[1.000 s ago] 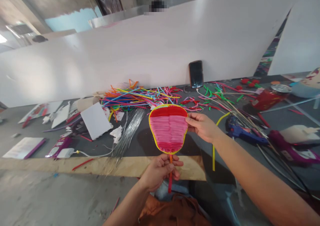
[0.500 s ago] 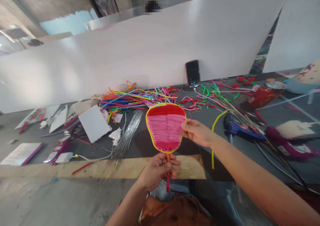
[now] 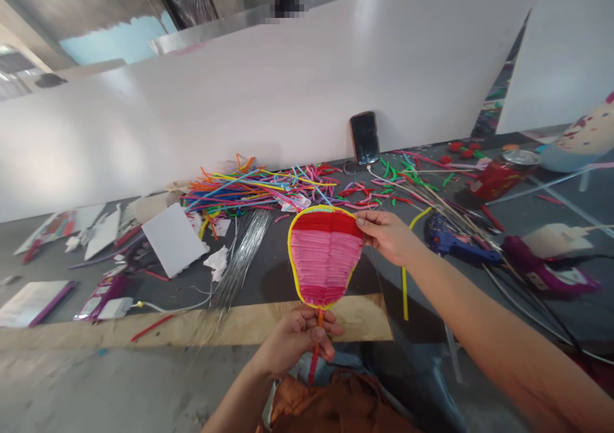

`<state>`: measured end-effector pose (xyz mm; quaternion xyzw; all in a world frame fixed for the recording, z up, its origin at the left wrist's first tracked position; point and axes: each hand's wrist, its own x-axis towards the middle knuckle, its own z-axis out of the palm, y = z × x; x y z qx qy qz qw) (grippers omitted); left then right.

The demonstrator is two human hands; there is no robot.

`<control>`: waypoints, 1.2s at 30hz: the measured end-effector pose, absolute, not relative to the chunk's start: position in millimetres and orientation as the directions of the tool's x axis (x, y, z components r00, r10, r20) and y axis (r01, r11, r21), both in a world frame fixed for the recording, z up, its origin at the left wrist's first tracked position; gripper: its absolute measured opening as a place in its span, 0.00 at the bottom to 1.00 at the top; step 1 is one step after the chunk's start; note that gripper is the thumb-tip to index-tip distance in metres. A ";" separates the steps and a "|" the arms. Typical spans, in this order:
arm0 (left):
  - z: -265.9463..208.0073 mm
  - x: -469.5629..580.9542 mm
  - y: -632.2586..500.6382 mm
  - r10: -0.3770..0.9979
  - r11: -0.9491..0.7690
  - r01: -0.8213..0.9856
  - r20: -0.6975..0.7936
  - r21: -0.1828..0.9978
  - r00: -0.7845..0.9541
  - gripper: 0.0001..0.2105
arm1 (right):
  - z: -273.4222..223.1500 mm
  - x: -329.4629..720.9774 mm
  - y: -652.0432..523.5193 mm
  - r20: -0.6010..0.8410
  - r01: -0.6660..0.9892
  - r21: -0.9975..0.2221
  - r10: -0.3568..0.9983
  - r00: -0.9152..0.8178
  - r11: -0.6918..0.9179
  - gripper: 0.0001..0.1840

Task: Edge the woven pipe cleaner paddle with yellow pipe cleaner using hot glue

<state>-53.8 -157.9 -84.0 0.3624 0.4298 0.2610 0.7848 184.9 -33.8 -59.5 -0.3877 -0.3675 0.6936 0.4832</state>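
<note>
A hand fan (image 3: 326, 257) made of pink and red fuzzy stems with a yellow rim is held up in front of me, over the table's front edge. Its orange and red handle points down toward my lap. My left hand (image 3: 300, 340) is closed around the upper part of that handle. With thumb and fingers, my right hand (image 3: 386, 233) pinches the fan's upper right rim. Past the fan lies a heap of coloured pipe cleaners (image 3: 240, 188), partly hidden by its top edge.
A phone (image 3: 364, 139) leans on the white board (image 3: 215, 113) behind. To the right are a blue glue gun (image 3: 460, 244), a red can (image 3: 503, 176) and a purple power strip (image 3: 547, 270). Thin wires (image 3: 244, 254), a white card (image 3: 173, 240) and a red stem (image 3: 151, 328) lie left.
My right hand has slid up the fan's right side to its upper corner. The fan has tilted a little, its handle end swinging left. The camera view has shifted slightly.
</note>
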 end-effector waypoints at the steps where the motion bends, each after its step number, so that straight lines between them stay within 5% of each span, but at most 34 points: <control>1: -84.0 -53.9 -157.6 0.719 0.602 -0.098 -0.485 0.792 0.497 0.21 | -59.9 184.7 -33.8 -0.181 -0.381 -0.888 0.958 -0.222 -0.256 0.17; 23: -81.9 -64.7 -158.7 0.606 0.644 0.019 -0.525 0.765 0.598 0.19 | -39.9 187.5 -23.9 -0.150 -0.222 -0.946 0.928 -0.342 -0.235 0.17; 32: -77.8 -67.0 -158.1 0.555 0.721 -0.069 -0.514 0.689 0.654 0.20 | -39.9 189.5 -23.5 -0.082 -0.138 -0.981 0.935 -0.346 -0.137 0.18; 36: -75.5 -70.6 -152.4 0.486 0.742 0.008 -0.546 0.670 0.683 0.20 | -26.9 195.2 -24.9 -0.009 0.036 -0.999 0.889 -0.457 0.009 0.21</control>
